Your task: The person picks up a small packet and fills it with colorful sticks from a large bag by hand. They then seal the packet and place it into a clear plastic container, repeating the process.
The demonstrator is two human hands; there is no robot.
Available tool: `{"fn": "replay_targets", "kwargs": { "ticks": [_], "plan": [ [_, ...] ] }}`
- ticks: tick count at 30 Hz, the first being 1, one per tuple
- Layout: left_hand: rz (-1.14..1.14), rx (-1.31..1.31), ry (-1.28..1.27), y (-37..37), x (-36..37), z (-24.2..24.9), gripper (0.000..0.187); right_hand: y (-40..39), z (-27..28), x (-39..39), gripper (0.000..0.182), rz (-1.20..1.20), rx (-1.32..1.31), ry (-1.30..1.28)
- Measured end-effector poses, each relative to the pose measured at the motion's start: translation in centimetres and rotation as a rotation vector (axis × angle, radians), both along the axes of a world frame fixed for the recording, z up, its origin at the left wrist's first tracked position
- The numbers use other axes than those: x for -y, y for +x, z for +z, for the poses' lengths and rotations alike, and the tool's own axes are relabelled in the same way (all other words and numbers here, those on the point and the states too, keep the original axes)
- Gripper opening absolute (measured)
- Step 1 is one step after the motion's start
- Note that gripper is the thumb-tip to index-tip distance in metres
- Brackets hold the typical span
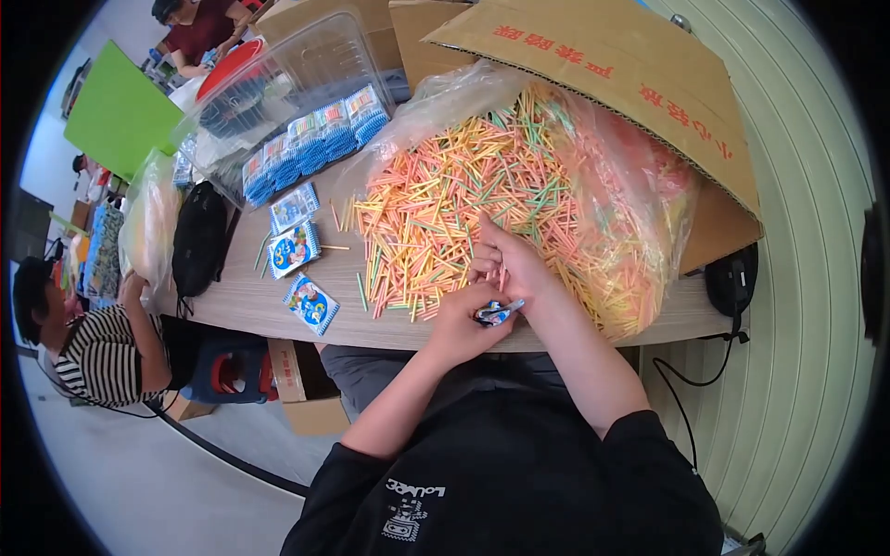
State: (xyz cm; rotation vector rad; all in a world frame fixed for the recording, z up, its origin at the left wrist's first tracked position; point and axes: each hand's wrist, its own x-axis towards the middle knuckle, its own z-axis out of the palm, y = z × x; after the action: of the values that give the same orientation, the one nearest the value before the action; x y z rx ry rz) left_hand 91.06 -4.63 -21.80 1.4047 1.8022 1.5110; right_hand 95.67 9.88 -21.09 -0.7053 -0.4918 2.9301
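Observation:
In front of my body, my left hand is closed around a small blue-and-white printed packet. My right hand is just above it, at the near edge of a large heap of thin coloured sticks. Its fingers are curled, and what looks like a pinkish stick shows among them, partly hidden. The heap mixes yellow, pink, orange and green sticks. To the left on the table lie a blue packet, a second packet and a paler packet.
A clear plastic bin holds rows of blue packets. Behind the heap stands an open cardboard box, its plastic bag spilling sticks. A black pouch lies on the left. One person in stripes sits left; another person works behind.

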Motion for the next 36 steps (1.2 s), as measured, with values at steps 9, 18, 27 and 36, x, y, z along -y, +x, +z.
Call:
{"fn": "replay_targets", "kwargs": {
  "ticks": [9, 18, 27, 36],
  "plan": [
    [-0.027, 0.137, -0.065, -0.9, 0.1, 0.7, 0.022, 1.9, 1.8, 1.9, 0.038, -0.005, 0.05, 0.39],
    [0.08, -0.008, -0.003, -1.6, 3.5, -0.3, 0.022, 4.0, 2.2, 2.2, 0.032, -0.542, -0.054, 1.788],
    [0.369, -0.418, 0.16, -2.9, 4.9, -2.8, 0.026, 3.8, 3.3, 3.0, 0.041, -0.692, -0.175, 1.721],
    [0.354, -0.4, 0.138, -2.9, 5.0, -3.3, 0.03, 3.6, 3.7, 3.6, 0.042, -0.727, -0.174, 1.698]
  ]
}}
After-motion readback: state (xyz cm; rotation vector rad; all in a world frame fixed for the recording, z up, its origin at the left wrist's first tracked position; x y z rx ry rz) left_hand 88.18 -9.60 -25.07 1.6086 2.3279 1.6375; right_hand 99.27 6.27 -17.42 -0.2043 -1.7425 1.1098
